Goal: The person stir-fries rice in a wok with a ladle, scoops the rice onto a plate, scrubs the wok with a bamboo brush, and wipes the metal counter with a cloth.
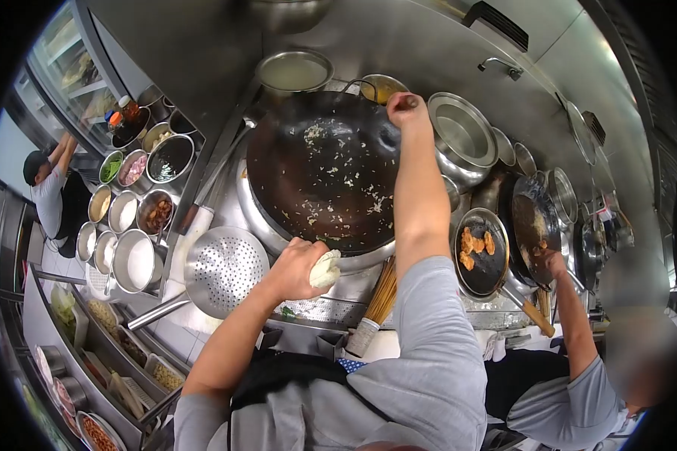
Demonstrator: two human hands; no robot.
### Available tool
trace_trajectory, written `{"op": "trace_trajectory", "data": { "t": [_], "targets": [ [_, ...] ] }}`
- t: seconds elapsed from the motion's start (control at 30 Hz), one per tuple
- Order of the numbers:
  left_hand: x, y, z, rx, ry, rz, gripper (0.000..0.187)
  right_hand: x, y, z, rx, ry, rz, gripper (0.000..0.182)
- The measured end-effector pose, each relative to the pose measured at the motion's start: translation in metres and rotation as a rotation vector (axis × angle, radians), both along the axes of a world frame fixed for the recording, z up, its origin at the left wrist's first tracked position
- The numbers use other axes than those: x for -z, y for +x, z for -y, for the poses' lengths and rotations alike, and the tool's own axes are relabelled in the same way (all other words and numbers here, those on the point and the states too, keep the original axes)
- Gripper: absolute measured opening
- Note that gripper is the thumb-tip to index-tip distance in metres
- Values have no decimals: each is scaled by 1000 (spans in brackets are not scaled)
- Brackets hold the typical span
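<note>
My left hand [297, 269] is closed around a folded pale cloth [325, 269] at the near rim of a large dark wok [316, 169]. White bits, possibly rice or egg, are scattered over the wok's inside. My right hand [408, 109] is a fist beyond the wok's far right rim, wrapped around a handle with a brown round end [409, 103]. What that handle belongs to is hidden. Just behind this hand stands a metal bowl of yellow liquid [382, 84]. A perforated strainer [226, 270] lies left of my left hand. A bamboo brush [382, 289] leans near the front edge.
A long-handled tool [217, 165] rests left of the wok. Pots of ingredients [134, 259] crowd the left counter. A pan with browned pieces [485, 274] sits at right, beside a co-worker's hand [551, 264] at another wok [530, 218]. Another person [49, 188] stands far left.
</note>
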State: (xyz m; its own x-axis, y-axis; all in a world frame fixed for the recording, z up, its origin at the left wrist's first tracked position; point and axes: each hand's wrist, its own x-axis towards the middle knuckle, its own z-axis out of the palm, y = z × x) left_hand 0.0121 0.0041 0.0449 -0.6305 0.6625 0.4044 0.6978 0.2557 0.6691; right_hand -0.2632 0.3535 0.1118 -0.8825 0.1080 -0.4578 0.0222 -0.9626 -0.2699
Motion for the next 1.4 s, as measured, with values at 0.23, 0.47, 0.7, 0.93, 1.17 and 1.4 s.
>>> {"op": "trace_trajectory", "data": {
  "t": [0.23, 0.47, 0.7, 0.93, 1.17, 1.4],
  "targets": [
    [6, 0, -1, 15, 7, -2, 39, -27, 29, 21, -418, 1848, 491, 18],
    [10, 1, 6, 35, 24, 3, 44, -9, 42, 11, -475, 1442, 308, 21],
    [4, 19, 33, -78, 344, 164, 49, -8, 127, 16, -56, 2204, 505, 27],
    [32, 85, 163, -664, 721, 888, 54, -12, 172, -39, 38, 2117, 690, 24],
    [30, 127, 216, -979, 1068, 934, 46, -8, 161, -98, 198, 763, 145, 21],
    [36, 122, 223, -805, 1139, 1107, 41, -63, 237, -44, 274, 48, -330, 9]
  ]
}}
